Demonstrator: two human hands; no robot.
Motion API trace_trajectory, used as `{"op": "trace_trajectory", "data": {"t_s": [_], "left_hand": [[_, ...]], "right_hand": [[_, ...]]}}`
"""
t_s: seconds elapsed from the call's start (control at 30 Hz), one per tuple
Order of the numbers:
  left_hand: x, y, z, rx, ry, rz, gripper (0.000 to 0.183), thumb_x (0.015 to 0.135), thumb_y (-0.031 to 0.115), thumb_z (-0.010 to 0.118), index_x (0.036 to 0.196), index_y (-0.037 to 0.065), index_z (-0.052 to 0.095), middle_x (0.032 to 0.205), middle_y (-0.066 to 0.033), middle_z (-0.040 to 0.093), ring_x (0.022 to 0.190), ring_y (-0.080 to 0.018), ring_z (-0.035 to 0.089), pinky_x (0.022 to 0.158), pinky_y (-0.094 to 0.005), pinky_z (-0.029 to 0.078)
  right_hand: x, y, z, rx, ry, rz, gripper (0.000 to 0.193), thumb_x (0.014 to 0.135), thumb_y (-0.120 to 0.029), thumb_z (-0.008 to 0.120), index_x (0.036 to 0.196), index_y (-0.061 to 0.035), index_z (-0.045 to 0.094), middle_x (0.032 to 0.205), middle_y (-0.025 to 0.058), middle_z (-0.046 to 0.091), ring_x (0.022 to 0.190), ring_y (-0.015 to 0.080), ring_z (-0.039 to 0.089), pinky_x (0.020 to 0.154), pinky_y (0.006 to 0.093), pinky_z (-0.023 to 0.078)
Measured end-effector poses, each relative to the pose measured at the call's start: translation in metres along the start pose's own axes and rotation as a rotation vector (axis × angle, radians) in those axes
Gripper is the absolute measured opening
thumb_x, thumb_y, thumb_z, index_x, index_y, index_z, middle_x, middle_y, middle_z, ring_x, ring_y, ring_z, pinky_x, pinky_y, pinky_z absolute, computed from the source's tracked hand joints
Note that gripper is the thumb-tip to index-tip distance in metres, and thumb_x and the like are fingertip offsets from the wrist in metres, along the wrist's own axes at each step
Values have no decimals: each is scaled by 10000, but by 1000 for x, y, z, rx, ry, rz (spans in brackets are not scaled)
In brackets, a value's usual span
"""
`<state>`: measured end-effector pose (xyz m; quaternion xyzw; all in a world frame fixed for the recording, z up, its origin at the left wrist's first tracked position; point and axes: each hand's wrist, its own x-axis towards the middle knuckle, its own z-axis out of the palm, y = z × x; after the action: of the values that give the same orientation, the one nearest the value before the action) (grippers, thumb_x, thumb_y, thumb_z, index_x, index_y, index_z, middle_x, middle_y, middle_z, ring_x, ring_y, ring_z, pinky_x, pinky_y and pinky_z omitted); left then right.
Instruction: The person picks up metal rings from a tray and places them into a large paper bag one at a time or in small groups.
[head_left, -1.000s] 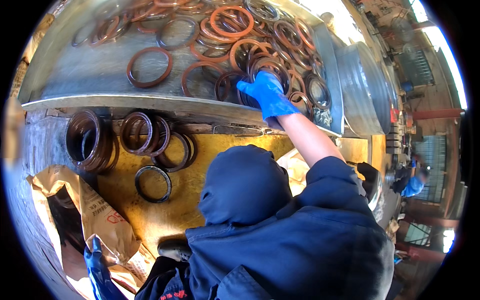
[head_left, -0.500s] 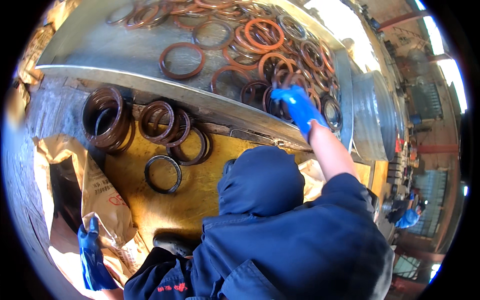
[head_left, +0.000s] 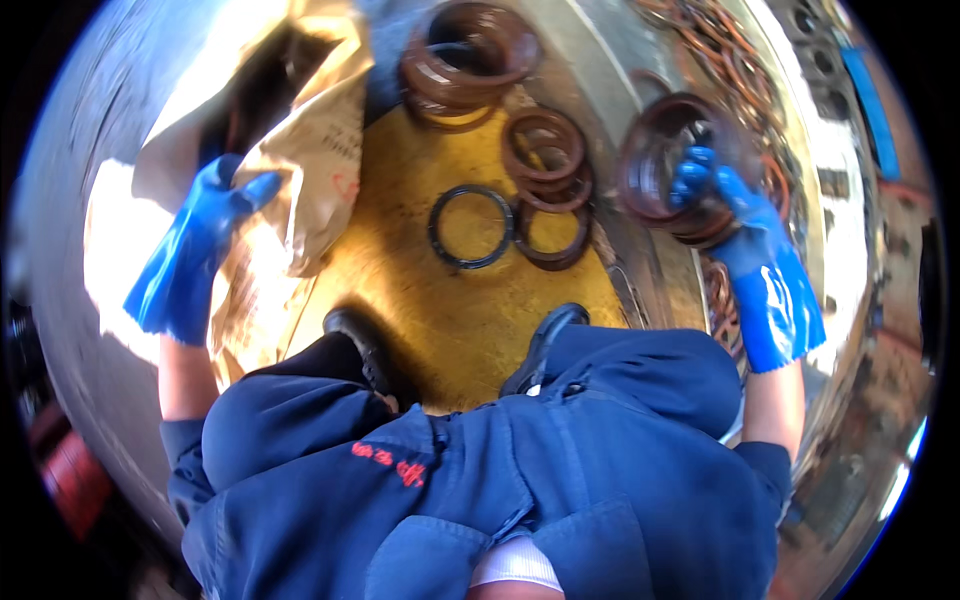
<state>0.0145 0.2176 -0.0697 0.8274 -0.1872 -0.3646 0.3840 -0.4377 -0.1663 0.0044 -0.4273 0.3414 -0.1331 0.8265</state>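
Note:
My left hand (head_left: 205, 245), in a blue rubber glove, is closed on the folded edge of a brown paper sack (head_left: 325, 165), whose dark mouth gapes. My right hand (head_left: 745, 215), gloved alike, has its fingers hooked through a stack of brown oil seal rings (head_left: 642, 165) at the tray's side. Between the hands, on a yellow board (head_left: 400, 250), lie a single black ring (head_left: 436, 228) and a small leaning pile of brown rings (head_left: 577, 150). Farther off stands a taller stack of brown rings (head_left: 425, 75).
A metal tray (head_left: 600, 60) runs along the right, with many loose brown and orange rings (head_left: 735, 60) in it. My two dark shoes (head_left: 362, 345) rest on the board near my bent knees. The grey floor (head_left: 90, 400) lies to the left.
My view has swung toward the sack. My right hand has drawn back from among the loose rings in the tray and now holds a stack of rings. My left hand stays on the sack.

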Motion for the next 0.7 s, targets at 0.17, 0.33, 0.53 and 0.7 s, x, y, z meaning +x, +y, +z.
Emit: {"op": "trace_trajectory", "data": {"t_s": [0.17, 0.33, 0.53, 0.7], "left_hand": [[-17, -28, -15, -58, 81, -48, 370, 914, 243, 855, 1163, 0, 730, 999, -58, 756, 864, -156, 706, 815, -303, 555], [-29, -19, -27, 62, 82, -39, 451, 890, 380, 860, 1105, 0, 747, 916, -77, 747, 839, -176, 695, 772, -323, 537], [-34, -10, -16, 150, 124, -121, 505, 894, 435, 844, 1146, 10, 741, 957, -88, 750, 853, -169, 696, 802, -330, 546], [-28, -14, -17, 151, 75, -176, 523, 894, 447, 839, 1171, 15, 742, 987, -97, 756, 904, -174, 705, 839, -336, 555]], "right_hand": [[105, 82, 122, -198, -243, 343, 364, 1007, -138, 703, 1329, 19, 634, 1209, 170, 731, 1133, 290, 710, 1001, 439, 580], [203, 185, 165, -238, -487, 344, 377, 958, -187, 800, 1241, 37, 690, 1134, 168, 748, 1044, 266, 730, 913, 401, 598], [210, 214, 228, -648, -438, 230, 255, 1060, -176, 550, 1201, -5, 674, 1137, 170, 710, 1000, 303, 704, 884, 425, 602], [254, 272, 213, -980, -553, -211, 292, 1034, -190, 556, 1220, 8, 661, 1184, 216, 683, 1074, 351, 674, 931, 470, 579]]}}
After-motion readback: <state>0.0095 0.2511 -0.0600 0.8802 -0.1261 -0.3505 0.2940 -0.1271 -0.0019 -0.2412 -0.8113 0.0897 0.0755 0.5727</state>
